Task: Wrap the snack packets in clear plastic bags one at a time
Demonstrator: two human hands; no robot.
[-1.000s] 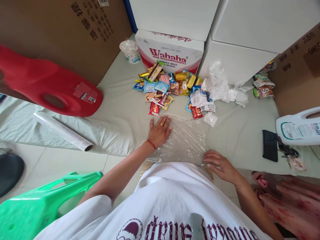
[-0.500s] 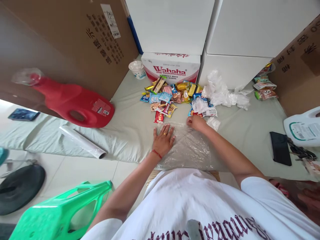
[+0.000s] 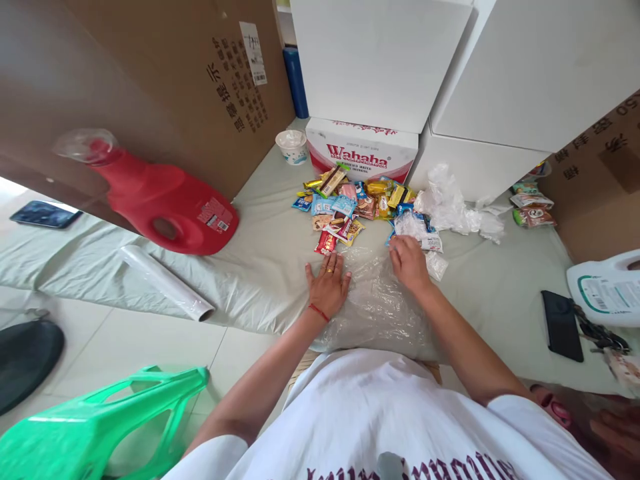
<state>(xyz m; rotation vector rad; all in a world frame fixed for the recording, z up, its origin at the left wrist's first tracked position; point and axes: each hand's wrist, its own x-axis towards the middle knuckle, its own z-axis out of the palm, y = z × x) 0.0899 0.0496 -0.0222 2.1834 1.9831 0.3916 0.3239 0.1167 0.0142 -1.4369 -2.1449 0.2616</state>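
Pressing down with the palm flat and the fingers spread, the left hand [image 3: 329, 285] is laid on the left part of a clear plastic sheet [image 3: 376, 313]; nothing is gripped by it. A ring is worn on one finger and a red cord at the wrist. The sheet is spread, wrinkled, on a pale cloth [image 3: 260, 247] directly in front of the person, between the body and a pile of snack packets [image 3: 350, 200]. The right hand [image 3: 409, 262] is placed at the far right edge of the sheet, knuckles up and fingers bent downward; whether the film is pinched by it cannot be told. A red packet [image 3: 325, 242] is seen just beyond the left fingertips, apart from them.

Behind the pile a red-and-white Wahaha carton [image 3: 360, 157] is set, with white boxes [image 3: 380, 60] stacked above and beside it. A paper cup [image 3: 293, 145] is stood to the left of the carton. Crumpled clear bags [image 3: 450, 207] are heaped to the right of the snacks. A red jug [image 3: 170, 207] is laid on its side against a large cardboard box [image 3: 150, 87], and a roll of film [image 3: 165, 283] is left near it at the cloth's edge. Well to the right a black phone [image 3: 561, 325] and a white jug [image 3: 607, 290] are found. A green plastic stool [image 3: 100, 420] is seen at the lower left.
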